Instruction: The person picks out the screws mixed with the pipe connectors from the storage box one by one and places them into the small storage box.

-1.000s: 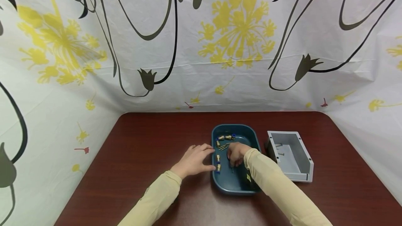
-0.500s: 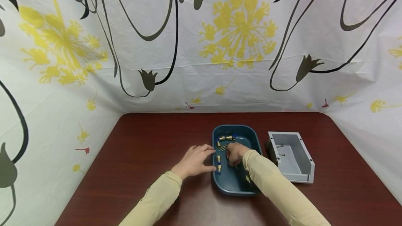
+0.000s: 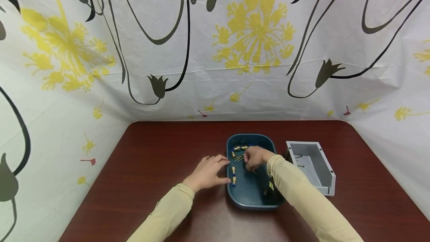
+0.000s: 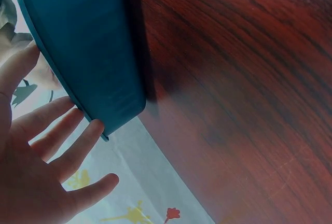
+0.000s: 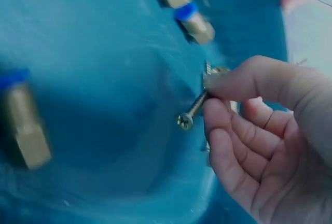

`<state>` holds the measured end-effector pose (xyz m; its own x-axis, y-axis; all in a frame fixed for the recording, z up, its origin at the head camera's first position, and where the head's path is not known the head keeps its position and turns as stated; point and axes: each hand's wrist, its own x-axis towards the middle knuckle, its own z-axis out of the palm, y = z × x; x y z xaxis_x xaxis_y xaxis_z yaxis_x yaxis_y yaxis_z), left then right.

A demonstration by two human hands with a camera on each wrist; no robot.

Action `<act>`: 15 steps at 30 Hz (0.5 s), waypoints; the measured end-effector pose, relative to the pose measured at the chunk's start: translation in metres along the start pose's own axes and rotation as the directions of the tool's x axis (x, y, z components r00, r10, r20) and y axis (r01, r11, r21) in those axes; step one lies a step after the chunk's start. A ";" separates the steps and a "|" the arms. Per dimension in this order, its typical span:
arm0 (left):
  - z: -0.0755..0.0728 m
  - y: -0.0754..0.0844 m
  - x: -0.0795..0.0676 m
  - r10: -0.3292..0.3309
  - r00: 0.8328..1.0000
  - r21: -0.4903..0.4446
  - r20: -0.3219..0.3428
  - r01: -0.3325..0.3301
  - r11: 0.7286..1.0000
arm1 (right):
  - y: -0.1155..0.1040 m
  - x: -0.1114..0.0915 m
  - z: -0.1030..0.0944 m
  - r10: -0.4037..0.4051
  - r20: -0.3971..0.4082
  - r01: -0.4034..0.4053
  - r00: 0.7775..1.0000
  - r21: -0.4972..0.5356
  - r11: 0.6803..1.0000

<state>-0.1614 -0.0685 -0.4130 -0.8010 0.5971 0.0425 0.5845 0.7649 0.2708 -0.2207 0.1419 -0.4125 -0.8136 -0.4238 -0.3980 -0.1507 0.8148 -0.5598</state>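
My right hand (image 3: 256, 157) is over the back half of a blue tray (image 3: 246, 196). In the right wrist view, its thumb and fingers pinch a screw (image 5: 196, 106) with a cross-slotted head pointing down and left. More screws (image 3: 239, 158) lie in the tray just left of that hand. Brass fittings with blue collars (image 5: 198, 28) are spread along the tray's left and back sides. My left hand (image 3: 209, 173) has its fingers spread, with fingertips at the tray's left rim, as the left wrist view shows beside the tray wall (image 4: 83, 42).
A grey open box (image 3: 312, 171) stands on the brown table (image 3: 168, 148) to the tray's right, with a few screws (image 3: 300, 166) inside. Under the right forearm, a dark item with a yellow patch (image 3: 270, 186) lies in the tray. A patterned cloth (image 3: 201, 59) hangs behind the table.
My right hand has shifted slightly right and toward the back of the tray, away from the tray floor's middle. My left hand stays at the rim.
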 end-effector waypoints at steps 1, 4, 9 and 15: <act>0.000 0.000 0.000 -0.001 1.000 -0.002 0.000 0.001 1.000 | 0.000 -0.001 -0.003 -0.012 0.002 0.012 1.000 0.000 1.000; 0.000 0.000 0.000 -0.003 1.000 -0.005 0.001 0.003 1.000 | 0.001 -0.003 -0.010 -0.059 0.008 0.059 0.998 -0.005 0.998; 0.001 -0.001 0.000 0.002 1.000 -0.004 -0.001 -0.002 1.000 | -0.002 -0.008 -0.019 -0.116 0.003 0.116 0.993 0.007 0.993; 0.001 -0.002 0.000 0.007 1.000 -0.004 -0.004 -0.007 1.000 | -0.006 -0.017 -0.032 -0.142 0.003 0.141 0.990 0.045 0.989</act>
<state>-0.1625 -0.0691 -0.4147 -0.7977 0.6012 0.0481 0.5893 0.7598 0.2747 -0.2244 0.1567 -0.3790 -0.7824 -0.5361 -0.3169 -0.2389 0.7283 -0.6422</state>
